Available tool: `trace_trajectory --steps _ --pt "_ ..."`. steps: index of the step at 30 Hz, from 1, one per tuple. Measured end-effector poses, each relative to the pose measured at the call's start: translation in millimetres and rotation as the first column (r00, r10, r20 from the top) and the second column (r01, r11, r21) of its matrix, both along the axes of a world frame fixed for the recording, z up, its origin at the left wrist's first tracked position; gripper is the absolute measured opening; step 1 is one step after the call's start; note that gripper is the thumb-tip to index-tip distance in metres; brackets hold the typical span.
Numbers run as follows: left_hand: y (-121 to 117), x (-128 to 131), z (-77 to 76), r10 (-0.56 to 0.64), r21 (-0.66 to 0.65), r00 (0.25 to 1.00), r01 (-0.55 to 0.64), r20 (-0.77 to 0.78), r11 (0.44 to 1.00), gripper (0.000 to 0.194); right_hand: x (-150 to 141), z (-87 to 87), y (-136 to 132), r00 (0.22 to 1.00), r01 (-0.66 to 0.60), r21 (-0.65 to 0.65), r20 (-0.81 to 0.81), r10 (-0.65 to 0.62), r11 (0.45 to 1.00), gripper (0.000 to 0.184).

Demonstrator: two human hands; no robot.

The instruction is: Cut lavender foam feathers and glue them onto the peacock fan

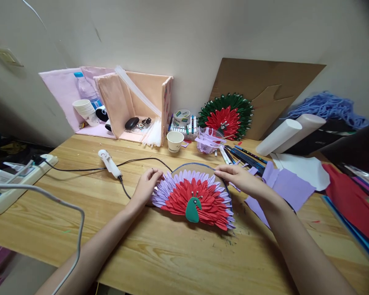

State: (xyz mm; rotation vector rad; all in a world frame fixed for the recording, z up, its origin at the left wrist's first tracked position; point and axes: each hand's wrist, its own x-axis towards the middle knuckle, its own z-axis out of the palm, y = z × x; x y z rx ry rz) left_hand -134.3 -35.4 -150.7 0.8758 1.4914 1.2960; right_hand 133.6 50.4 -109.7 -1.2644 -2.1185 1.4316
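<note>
Single head-worn view, above the wooden desk (pixel 147 254) at its near edge, close, facing forward and down toward the wall (pixel 184 37)

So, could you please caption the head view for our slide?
Left hand and right hand touching a red-and-purple peacock craft.

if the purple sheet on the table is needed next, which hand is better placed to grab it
Probably the right: the right hand is at the peacock fan's edge nearer the purple sheet, while the left hand is at the opposite edge.
</note>
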Motion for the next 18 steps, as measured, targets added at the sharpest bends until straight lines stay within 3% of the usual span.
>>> trace_trajectory --steps 4,9,11,14,18 --pt "4 -2 -5.8 0.005 -0.053 0.998 -0.001 0.069 0.999 0.037 7 -11.6 10 0.993 0.107 0.005 -0.047 -0.106 0.994 0.037" --pt "0 -2 -10.3 -0.019 0.046 0.994 0.024 -0.109 0.999 0.044 5 -38.8 22 0.961 0.241 0.021 -0.142 -0.235 0.97 0.036" --pt "-1 -2 -12.8 -0.017 0.074 0.985 0.03 -0.169 0.997 0.044 1 -49.4 24 0.927 0.3 -0.033 -0.227 -0.3 0.953 0.037" --pt "0 -1 -17.5 0.001 0.062 0.991 0.007 -0.13 0.998 0.045 -8 -59.1 25 0.878 0.362 -0.088 -0.301 -0.371 0.928 0.04" --pt "3 -2 -22.2 -0.014 0.053 1.0 0.013 0.004 0.999 0.058 -12 -58.2 21 0.815 0.294 -0.271 -0.431 -0.388 0.917 0.038"
